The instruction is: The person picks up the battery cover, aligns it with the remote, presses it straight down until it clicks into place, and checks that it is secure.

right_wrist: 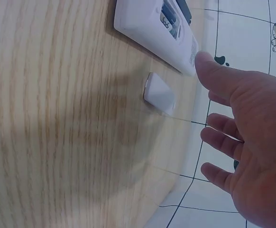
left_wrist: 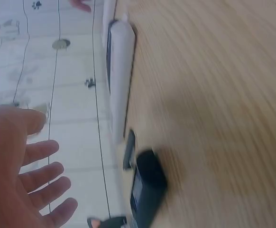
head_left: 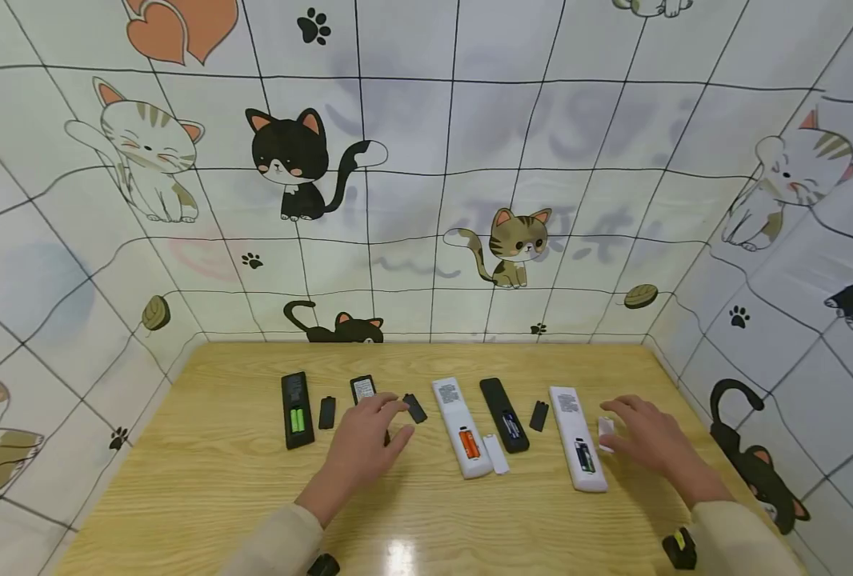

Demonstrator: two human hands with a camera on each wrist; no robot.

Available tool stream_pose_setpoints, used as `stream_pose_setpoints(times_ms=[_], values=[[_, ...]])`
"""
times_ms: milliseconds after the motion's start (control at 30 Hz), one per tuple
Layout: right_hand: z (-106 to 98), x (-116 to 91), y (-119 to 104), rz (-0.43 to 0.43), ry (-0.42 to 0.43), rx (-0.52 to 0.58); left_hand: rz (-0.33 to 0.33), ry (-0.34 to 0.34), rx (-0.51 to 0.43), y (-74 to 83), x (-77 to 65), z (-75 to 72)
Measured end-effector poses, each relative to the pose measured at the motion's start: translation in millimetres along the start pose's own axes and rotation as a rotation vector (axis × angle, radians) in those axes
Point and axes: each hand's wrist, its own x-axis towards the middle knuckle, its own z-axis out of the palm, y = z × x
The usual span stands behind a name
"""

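Note:
My left hand (head_left: 365, 440) hovers over a black remote control (head_left: 362, 389), fingers relaxed and holding nothing; the hand hides the remote's lower part in the head view. Just right of those fingers lies a black battery cover (head_left: 415, 408). Over on the right, my right hand (head_left: 646, 436) is held above the table with loosely bent fingers. Close to its thumb is a small white battery cover (right_wrist: 160, 92), which lies on the wood in the right wrist view. Beside that cover, a white remote control (head_left: 573, 432) lies back side up, its battery compartment uncovered with batteries inside.
On the wooden table (head_left: 203, 480) a black remote (head_left: 298, 410) with green batteries lies far left, a black cover (head_left: 327, 413) beside it. Mid-table are a white remote (head_left: 458, 424) with orange batteries, its white cover (head_left: 496, 454), another black remote (head_left: 504, 415) and a black cover (head_left: 538, 416). Cat-patterned cloth (head_left: 412, 200) surrounds the table.

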Motion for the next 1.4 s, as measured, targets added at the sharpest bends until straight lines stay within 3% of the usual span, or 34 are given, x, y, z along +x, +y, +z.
stream_pose_setpoints(times_ms=[233,467,600,800,1033,1267,1400], values=[[-3.7,4.0,-1.0,0.004,-0.015,-0.029,0.063,-0.057,-0.075,34.4,21.8,18.1],[-2.1,6.7,3.1,0.046,-0.047,-0.028,0.084,-0.15,-0.113,65.3,40.3,32.3],[0.0,8.0,8.2,0.075,-0.083,-0.02,0.061,-0.18,-0.152,75.9,49.7,43.7],[1.5,10.0,12.2,0.095,-0.109,-0.003,0.008,-0.289,-0.265,96.3,62.6,61.0],[0.5,14.5,11.3,0.134,-0.167,0.019,0.019,-0.347,-0.338,127.4,68.2,87.3],[4.7,20.0,13.9,0.161,-0.213,0.032,-0.169,-0.413,-0.496,152.6,72.0,115.8],[5.0,19.6,15.3,0.163,-0.212,0.033,-0.22,-0.395,-0.433,166.7,74.3,126.9]])
